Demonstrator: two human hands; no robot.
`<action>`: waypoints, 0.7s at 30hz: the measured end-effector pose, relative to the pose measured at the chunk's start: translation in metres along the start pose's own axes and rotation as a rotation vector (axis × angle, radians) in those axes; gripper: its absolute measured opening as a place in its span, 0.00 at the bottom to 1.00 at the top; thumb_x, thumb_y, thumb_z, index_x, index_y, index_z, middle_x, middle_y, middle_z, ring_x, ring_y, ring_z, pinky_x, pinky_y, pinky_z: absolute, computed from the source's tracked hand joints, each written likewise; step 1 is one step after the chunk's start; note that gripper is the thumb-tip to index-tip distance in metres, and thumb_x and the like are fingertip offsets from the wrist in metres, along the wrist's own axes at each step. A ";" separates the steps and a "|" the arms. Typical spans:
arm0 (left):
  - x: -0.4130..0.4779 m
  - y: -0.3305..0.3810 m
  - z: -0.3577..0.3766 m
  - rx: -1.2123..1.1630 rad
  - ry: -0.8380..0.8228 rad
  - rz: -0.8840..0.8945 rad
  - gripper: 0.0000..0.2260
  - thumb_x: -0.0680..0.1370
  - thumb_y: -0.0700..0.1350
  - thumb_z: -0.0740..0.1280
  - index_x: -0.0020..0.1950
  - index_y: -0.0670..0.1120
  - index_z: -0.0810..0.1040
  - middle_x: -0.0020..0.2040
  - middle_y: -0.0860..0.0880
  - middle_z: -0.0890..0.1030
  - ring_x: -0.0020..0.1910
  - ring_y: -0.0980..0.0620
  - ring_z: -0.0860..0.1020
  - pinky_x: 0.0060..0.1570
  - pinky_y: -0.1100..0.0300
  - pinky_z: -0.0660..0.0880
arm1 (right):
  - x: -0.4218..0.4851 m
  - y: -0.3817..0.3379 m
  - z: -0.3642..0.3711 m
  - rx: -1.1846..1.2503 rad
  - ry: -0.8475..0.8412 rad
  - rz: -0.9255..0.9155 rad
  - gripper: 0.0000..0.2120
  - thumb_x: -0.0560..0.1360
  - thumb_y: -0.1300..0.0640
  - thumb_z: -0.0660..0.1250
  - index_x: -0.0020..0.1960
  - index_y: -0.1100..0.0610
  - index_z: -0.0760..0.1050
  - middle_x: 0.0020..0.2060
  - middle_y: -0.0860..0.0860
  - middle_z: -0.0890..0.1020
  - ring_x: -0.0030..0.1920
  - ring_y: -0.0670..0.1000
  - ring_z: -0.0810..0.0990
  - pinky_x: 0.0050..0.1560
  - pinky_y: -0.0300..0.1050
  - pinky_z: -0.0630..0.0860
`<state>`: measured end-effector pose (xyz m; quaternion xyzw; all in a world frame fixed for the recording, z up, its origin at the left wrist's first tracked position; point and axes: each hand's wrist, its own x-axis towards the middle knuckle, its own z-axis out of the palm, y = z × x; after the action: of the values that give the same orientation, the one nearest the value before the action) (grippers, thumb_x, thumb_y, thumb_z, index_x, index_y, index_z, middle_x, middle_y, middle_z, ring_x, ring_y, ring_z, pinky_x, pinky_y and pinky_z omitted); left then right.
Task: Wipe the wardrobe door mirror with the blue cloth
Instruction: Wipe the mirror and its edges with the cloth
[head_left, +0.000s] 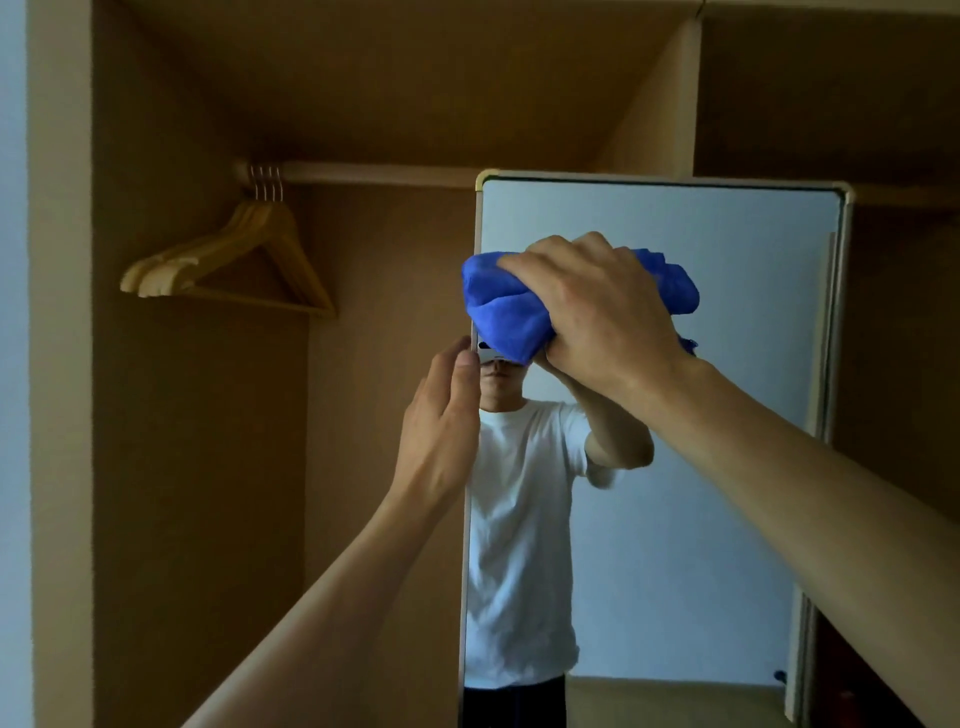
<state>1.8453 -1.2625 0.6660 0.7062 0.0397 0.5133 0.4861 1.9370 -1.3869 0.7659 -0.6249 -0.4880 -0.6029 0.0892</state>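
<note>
Open wardrobe (197, 467), brown board throughout, is taking up almost the whole view. Its left side panel (60, 364) is catching pale light on the front edge, while the interior is lying in dim shade. A wooden hanging rail (374, 174) is running across the left bay just below the top panel (389, 78). Several wooden hangers (280, 234) are hanging bunched together at the rail's left end by metal hooks (266, 182). An upright divider (675, 104) is separating this bay from a darker right compartment (831, 93). A pale bluish wall (13, 364) is showing at the far left.
</note>
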 end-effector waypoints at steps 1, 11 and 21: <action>-0.003 -0.003 0.000 -0.014 0.002 -0.010 0.24 0.81 0.63 0.52 0.72 0.57 0.73 0.66 0.53 0.80 0.66 0.51 0.77 0.68 0.43 0.73 | -0.005 -0.004 0.002 -0.011 0.000 0.000 0.18 0.70 0.60 0.68 0.59 0.56 0.76 0.48 0.54 0.81 0.45 0.59 0.78 0.41 0.56 0.75; -0.035 -0.038 0.000 -0.048 -0.028 -0.071 0.19 0.83 0.61 0.50 0.66 0.60 0.76 0.61 0.55 0.81 0.62 0.53 0.79 0.66 0.45 0.74 | -0.065 -0.043 0.021 -0.056 -0.015 0.024 0.24 0.67 0.66 0.62 0.62 0.56 0.76 0.52 0.53 0.80 0.48 0.60 0.76 0.45 0.57 0.72; -0.070 -0.079 0.000 -0.107 -0.023 -0.147 0.15 0.80 0.66 0.49 0.47 0.70 0.74 0.58 0.47 0.82 0.60 0.44 0.79 0.64 0.40 0.74 | -0.124 -0.087 0.035 -0.028 -0.114 0.104 0.22 0.72 0.66 0.61 0.64 0.56 0.77 0.57 0.53 0.81 0.55 0.61 0.78 0.52 0.57 0.72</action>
<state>1.8474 -1.2594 0.5603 0.6804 0.0582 0.4694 0.5598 1.9231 -1.3803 0.6110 -0.6837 -0.4507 -0.5678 0.0836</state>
